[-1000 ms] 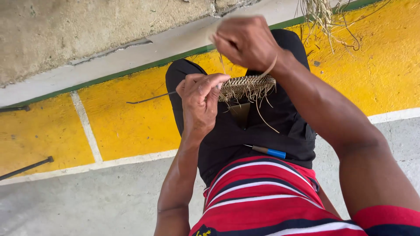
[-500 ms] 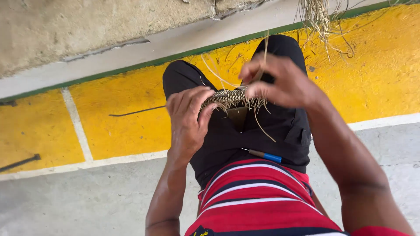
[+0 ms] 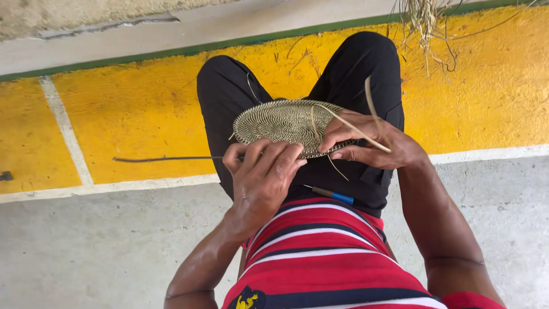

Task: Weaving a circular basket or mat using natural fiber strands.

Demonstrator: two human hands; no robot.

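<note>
We sat with our knees apart, and the woven disc [image 3: 283, 123] lay nearly flat above our lap, between the two legs of the black trousers [image 3: 366, 74]. It was a round piece of coiled straw, pale with dark stitching.

Our left hand [image 3: 264, 174] was at the near edge of the disc. Its fingers [image 3: 274, 155] were curled closed over that rim, so the hand had hold of the disc from the side closest to our body. Our right hand [image 3: 372, 146] was at the right edge of the disc. Its fingers [image 3: 337, 129] were bent and pressed on the top of the weave, and a thin straw strand [image 3: 354, 129] ran across them, from the middle of the disc toward the wrist. We could not tell exactly which fingers pinched the strand.

A pen with a blue end [image 3: 331, 194] lay on our lap, just below the hands, near the red striped shirt [image 3: 320, 257]. Under us was the floor [image 3: 114, 114], painted yellow with pale lines, and grey concrete nearer to us. A bundle of loose dry straw [image 3: 426, 20] lay at the top, beyond our right knee, well apart from the hands. A thin dark rod [image 3: 166, 158] lay on the yellow floor to the left.
</note>
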